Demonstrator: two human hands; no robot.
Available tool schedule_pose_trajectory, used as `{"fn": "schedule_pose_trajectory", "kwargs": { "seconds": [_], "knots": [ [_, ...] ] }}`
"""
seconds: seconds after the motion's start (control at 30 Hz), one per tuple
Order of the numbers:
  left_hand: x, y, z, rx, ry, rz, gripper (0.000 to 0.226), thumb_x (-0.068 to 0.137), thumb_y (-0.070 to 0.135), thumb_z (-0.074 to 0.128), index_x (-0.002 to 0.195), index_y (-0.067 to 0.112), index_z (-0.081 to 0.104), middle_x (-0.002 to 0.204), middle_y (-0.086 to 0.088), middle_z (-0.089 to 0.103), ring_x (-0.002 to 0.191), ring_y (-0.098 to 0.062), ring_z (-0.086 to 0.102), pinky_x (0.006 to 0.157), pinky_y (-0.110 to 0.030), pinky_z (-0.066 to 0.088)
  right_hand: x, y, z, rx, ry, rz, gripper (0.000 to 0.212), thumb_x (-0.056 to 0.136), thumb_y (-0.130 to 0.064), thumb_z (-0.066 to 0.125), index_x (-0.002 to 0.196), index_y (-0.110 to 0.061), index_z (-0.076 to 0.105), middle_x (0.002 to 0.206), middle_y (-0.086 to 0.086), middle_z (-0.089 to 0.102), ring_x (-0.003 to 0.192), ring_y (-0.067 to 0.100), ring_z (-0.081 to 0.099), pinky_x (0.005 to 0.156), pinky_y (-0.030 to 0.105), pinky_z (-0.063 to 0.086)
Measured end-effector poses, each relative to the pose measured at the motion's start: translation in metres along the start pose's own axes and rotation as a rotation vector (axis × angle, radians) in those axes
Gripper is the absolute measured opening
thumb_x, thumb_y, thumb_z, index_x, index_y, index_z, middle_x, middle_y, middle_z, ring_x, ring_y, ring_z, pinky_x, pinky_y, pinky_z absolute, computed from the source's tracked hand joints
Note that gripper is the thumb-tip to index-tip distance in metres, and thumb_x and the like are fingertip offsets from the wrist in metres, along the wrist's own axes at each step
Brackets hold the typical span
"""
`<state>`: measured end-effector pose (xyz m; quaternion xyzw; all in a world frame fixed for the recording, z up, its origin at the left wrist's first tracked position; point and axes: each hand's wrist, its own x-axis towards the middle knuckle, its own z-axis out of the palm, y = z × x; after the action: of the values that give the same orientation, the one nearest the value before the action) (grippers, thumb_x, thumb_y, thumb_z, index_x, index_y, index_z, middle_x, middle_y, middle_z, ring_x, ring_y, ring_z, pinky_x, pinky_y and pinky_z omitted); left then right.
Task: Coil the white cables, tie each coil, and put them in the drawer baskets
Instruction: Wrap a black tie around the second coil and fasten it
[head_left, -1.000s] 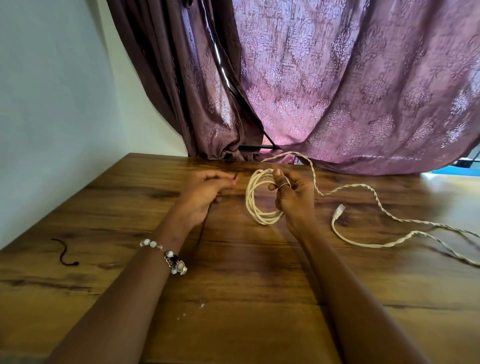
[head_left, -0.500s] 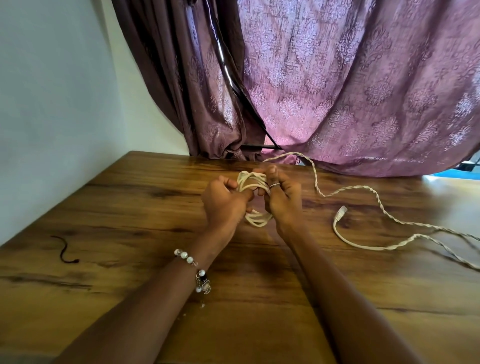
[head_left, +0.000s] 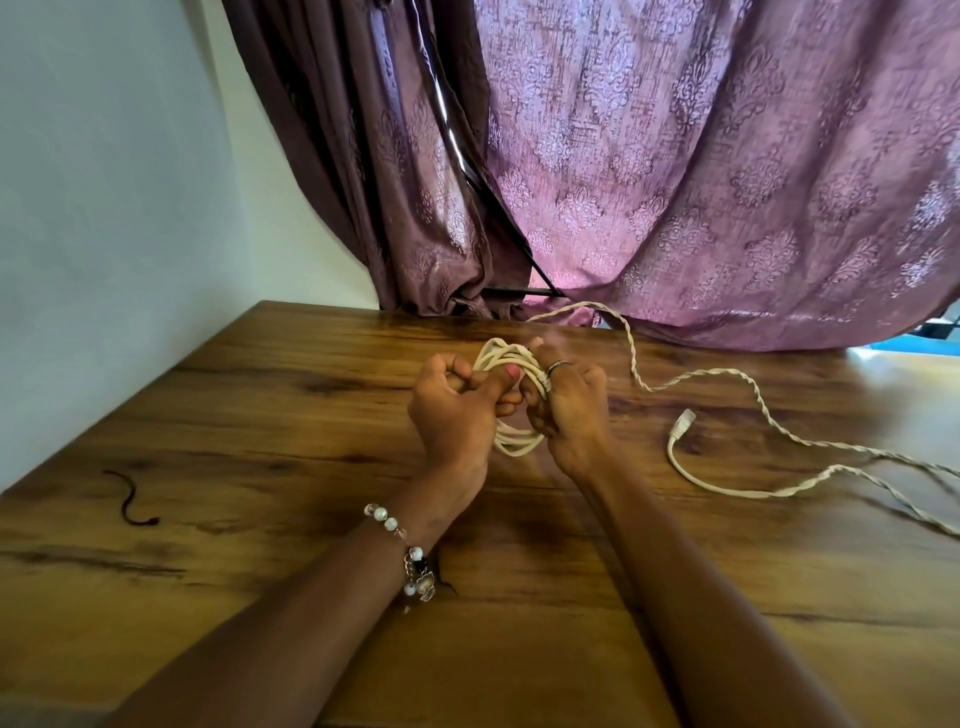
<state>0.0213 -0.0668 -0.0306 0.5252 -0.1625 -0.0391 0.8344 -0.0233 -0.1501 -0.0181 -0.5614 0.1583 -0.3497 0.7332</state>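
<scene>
The right hand (head_left: 569, 410) grips the white cable coil (head_left: 511, 397) upright above the counter (head_left: 260, 415), likely keeping its loops bunched for tying. The left hand (head_left: 457, 410) curls into the coil's left side, thumb across the strands. A loose cable (head_left: 727, 483) trails to the right.

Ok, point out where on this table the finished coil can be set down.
Bare wood lies between the dark tie at the left edge and the left hand, and along the near edge of the table around both forearms. Right of the right hand it is crowded: the loose white cable and its plug sprawl there.
</scene>
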Motion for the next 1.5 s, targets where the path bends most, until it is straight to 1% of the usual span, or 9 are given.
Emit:
{"fn": "schedule_pose_trajectory", "kwargs": {
  "seconds": [0.23,0.37,0.53,0.63,0.77,1.0,1.17,1.33,1.5],
  "knots": [
    [0.012,0.011,-0.006,0.077,-0.274,-0.135,0.029,0.076,0.003,0.075,0.097,0.008,0.056,0.074,-0.018,0.071,0.053,-0.019,0.067,0.049,-0.025,0.054,0.0,-0.003,-0.006,0.046,0.069,-0.046,0.035,0.097,-0.017,0.053,0.063,-0.008,0.057,0.042,0.001,0.047,0.027,0.005,0.033,0.03,0.012,0.022],
    [0.023,0.022,-0.014,0.016,-0.482,-0.377,0.006,0.084,0.0,0.063,0.09,0.0,0.067,0.071,-0.014,0.07,0.054,-0.014,0.065,0.051,-0.019,0.053,0.005,-0.002,-0.015,0.046,0.125,-0.079,0.012,0.094,-0.022,0.059,0.089,-0.011,0.063,0.045,-0.004,0.049,0.034,0.006,0.037,0.032,0.011,0.022],
    [0.037,0.031,-0.027,-0.232,-0.536,-0.456,0.023,0.09,-0.013,0.044,0.098,-0.007,0.064,0.082,-0.016,0.072,0.073,-0.018,0.071,0.067,-0.021,0.058,0.01,0.0,-0.021,0.039,0.134,-0.098,0.007,0.093,-0.024,0.06,0.092,-0.017,0.063,0.053,-0.008,0.055,0.042,0.008,0.041,0.033,0.011,0.021],
    [0.038,0.031,-0.028,-0.215,-0.504,-0.386,0.015,0.086,-0.004,0.055,0.095,-0.003,0.067,0.076,-0.011,0.072,0.066,-0.014,0.068,0.061,-0.019,0.056,0.011,0.001,-0.021,0.0,0.105,-0.111,0.009,0.094,-0.024,0.059,0.092,-0.017,0.064,0.055,-0.005,0.055,0.043,0.01,0.04,0.035,0.011,0.022],
    [0.045,0.026,-0.025,-0.132,-0.298,-0.281,0.015,0.082,0.022,0.065,0.087,0.01,0.072,0.065,0.006,0.063,0.054,-0.004,0.047,0.043,-0.015,0.041,0.013,0.001,-0.02,-0.04,0.071,-0.147,0.015,0.095,-0.022,0.057,0.099,-0.01,0.065,0.063,0.001,0.055,0.043,0.009,0.044,0.035,0.011,0.022],
    [0.064,0.042,-0.045,-0.481,-0.084,-0.291,0.015,0.092,0.025,0.058,0.087,0.014,0.066,0.066,0.005,0.067,0.065,-0.008,0.063,0.07,-0.026,0.055,0.013,-0.002,-0.019,-0.101,0.063,-0.166,0.016,0.097,-0.018,0.054,0.101,-0.007,0.065,0.073,0.002,0.063,0.042,0.008,0.044,0.034,0.011,0.023],
    [0.066,0.043,-0.045,-0.646,-0.077,-0.314,0.011,0.086,0.018,0.06,0.094,0.01,0.062,0.058,0.001,0.061,0.051,-0.008,0.058,0.052,-0.022,0.052,0.009,-0.005,-0.017,-0.149,0.001,-0.172,0.019,0.097,-0.013,0.053,0.105,0.001,0.064,0.082,0.001,0.067,0.043,0.01,0.043,0.032,0.012,0.026],
    [0.055,0.039,-0.038,-0.182,-0.328,-0.278,0.012,0.091,0.012,0.056,0.085,0.008,0.064,0.055,0.003,0.054,0.036,-0.002,0.036,0.032,-0.013,0.024,0.005,-0.012,-0.022,-0.196,-0.089,-0.189,0.022,0.097,-0.014,0.052,0.107,0.002,0.063,0.055,-0.007,0.059,0.036,0.004,0.043,0.033,0.011,0.023],
    [0.027,0.03,-0.017,0.263,-0.483,-0.07,0.011,0.084,0.008,0.067,0.073,0.006,0.068,0.051,0.006,0.058,0.035,-0.002,0.039,0.035,-0.013,0.024,-0.002,-0.016,-0.019,-0.189,-0.188,-0.235,0.021,0.096,-0.004,0.048,0.108,0.009,0.061,0.048,-0.005,0.06,0.03,-0.002,0.041,0.031,0.009,0.026]
  ]
}}
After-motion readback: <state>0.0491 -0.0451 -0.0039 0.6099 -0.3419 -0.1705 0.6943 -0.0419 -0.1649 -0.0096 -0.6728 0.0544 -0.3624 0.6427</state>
